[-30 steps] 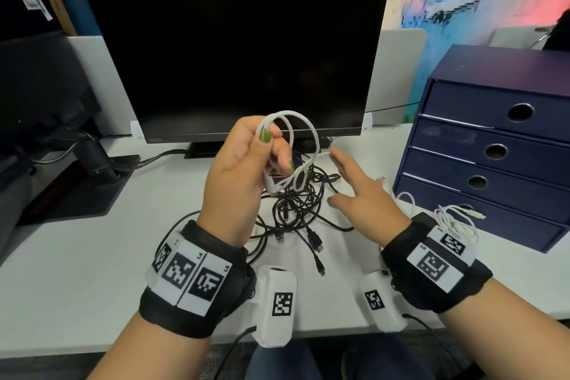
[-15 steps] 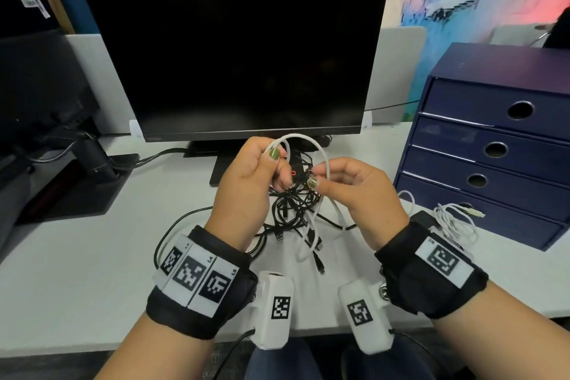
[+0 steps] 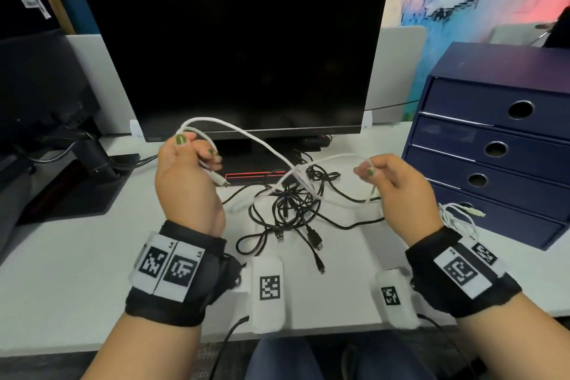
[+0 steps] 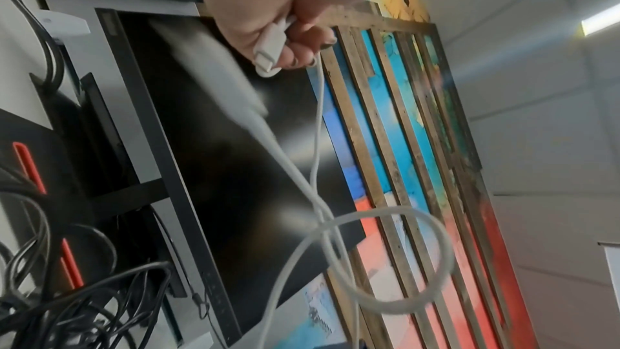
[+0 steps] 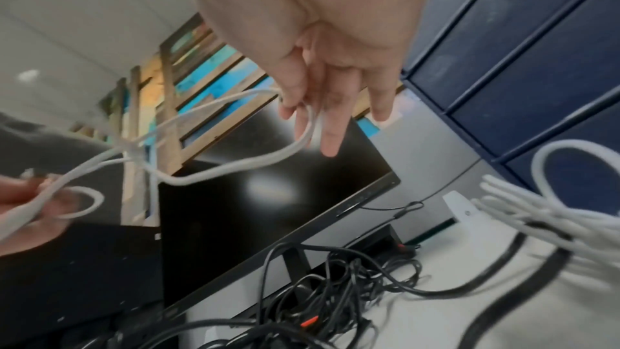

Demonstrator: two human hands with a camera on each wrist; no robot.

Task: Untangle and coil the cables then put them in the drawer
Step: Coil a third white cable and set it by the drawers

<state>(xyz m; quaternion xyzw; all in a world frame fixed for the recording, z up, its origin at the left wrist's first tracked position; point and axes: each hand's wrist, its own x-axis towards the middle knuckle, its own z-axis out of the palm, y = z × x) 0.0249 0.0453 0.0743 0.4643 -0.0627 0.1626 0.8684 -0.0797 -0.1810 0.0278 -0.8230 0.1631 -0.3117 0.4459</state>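
Observation:
Both hands hold one white cable (image 3: 262, 142) above the desk, stretched between them and crossing itself over the pile. My left hand (image 3: 188, 163) grips a loop and the plug end (image 4: 268, 55), whose connector sticks out below the fingers. My right hand (image 3: 382, 176) pinches another stretch of the white cable (image 5: 302, 139) between thumb and forefinger, other fingers straight. Under them lies a tangle of black cables (image 3: 296, 210) on the white desk (image 3: 61, 271). A blue drawer unit (image 3: 499, 145) stands at the right, all drawers closed.
A dark monitor (image 3: 234, 52) stands behind the tangle. Another coiled white cable (image 3: 456, 219) lies in front of the bottom drawer, near my right wrist. A black monitor arm base (image 3: 92, 160) sits at the left.
My hands have moved apart, the left one leftward and the right one rightward, pulling the small white coil out into a long stretched span that crosses itself.

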